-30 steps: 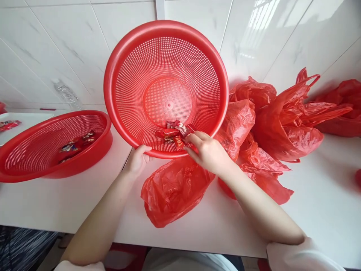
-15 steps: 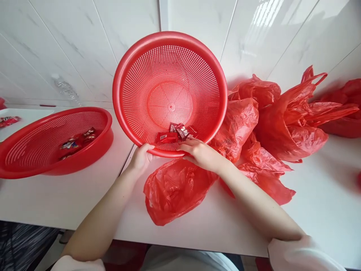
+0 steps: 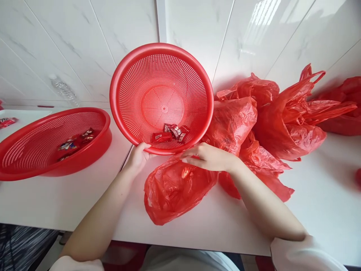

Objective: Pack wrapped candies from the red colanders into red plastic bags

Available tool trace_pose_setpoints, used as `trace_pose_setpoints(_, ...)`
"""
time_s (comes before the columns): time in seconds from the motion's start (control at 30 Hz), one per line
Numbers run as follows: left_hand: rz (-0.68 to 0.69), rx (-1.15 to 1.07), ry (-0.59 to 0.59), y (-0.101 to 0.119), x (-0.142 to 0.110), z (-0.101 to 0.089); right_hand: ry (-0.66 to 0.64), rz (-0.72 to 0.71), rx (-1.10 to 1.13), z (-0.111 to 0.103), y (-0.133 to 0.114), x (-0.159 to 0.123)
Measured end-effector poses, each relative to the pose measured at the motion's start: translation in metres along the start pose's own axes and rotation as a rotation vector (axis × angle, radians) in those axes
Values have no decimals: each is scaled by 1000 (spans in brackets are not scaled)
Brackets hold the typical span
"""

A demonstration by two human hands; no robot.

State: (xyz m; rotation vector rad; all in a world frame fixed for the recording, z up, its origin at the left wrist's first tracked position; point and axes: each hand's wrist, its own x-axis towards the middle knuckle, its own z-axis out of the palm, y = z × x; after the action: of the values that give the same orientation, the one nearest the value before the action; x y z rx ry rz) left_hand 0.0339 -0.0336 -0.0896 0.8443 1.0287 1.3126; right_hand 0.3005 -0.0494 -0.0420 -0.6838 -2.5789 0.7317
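My left hand (image 3: pixel 138 160) grips the lower left rim of a red perforated plastic basket (image 3: pixel 166 75), tilted toward me. Several small red and brown wrapped packets (image 3: pixel 172 134) lie at its lower side. Just below the basket's rim, my right hand (image 3: pixel 207 157) hovers over an open red plastic bag (image 3: pixel 175 195), fingers apart and nothing visibly held. A small red-and-white piece (image 3: pixel 185 172) shows beneath those fingers, within the bag's mouth; whether it is falling or resting I cannot tell.
On the left stands a second red basket (image 3: pixel 96 150) with packets (image 3: pixel 73 144) inside. Filled red bags (image 3: pixel 231 120) crowd the right side against the wall. A clear plastic bottle (image 3: pixel 64 90) and a white tray (image 3: pixel 25 113) are at the back left.
My right hand has moved from inside the basket's lower rim down over the bag. The small piece has appeared below it. The basket has shifted slightly left and down.
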Motion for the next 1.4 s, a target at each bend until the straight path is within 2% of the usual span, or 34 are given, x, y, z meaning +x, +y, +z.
trace_pose_setpoints(0.17,-18,27,-72,1,-5,1,225,173,-353,14,21,6)
trace_pose_setpoints(0.27,-47,51,-75,1,-7,1,161,282,-461,18,29,7)
trace_pose_setpoints(0.37,-46,61,-38,1,-7,0,62,239,-415,17,29,6)
trace_pose_setpoints(0.47,-30,47,9,3,-5,1,49,160,-231,14,27,7)
trace_pose_setpoints(0.63,-7,52,12,5,-3,2,271,248,223,9,25,7)
trace_pose_setpoints(0.77,6,49,19,6,-3,2,202,346,754,6,22,8)
trace_pose_setpoints(0.87,-5,28,3,6,-3,2,184,399,911,5,22,7)
trace_pose_setpoints(0.97,-17,5,-9,7,-3,2,161,385,808,4,21,5)
trace_pose_setpoints(1.07,-10,-2,-6,8,-4,3,3,304,582,2,15,3)
trace_pose_setpoints(1.13,5,0,-15,8,-5,4,-42,262,448,3,9,3)
trace_pose_setpoints(1.17,12,3,-23,8,-6,5,-6,246,375,4,7,4)
trace_pose_setpoints(1.3,19,41,-42,5,-8,5,302,183,1,14,10,10)
trace_pose_setpoints(1.4,16,78,-60,2,-11,4,374,282,-288,25,26,14)
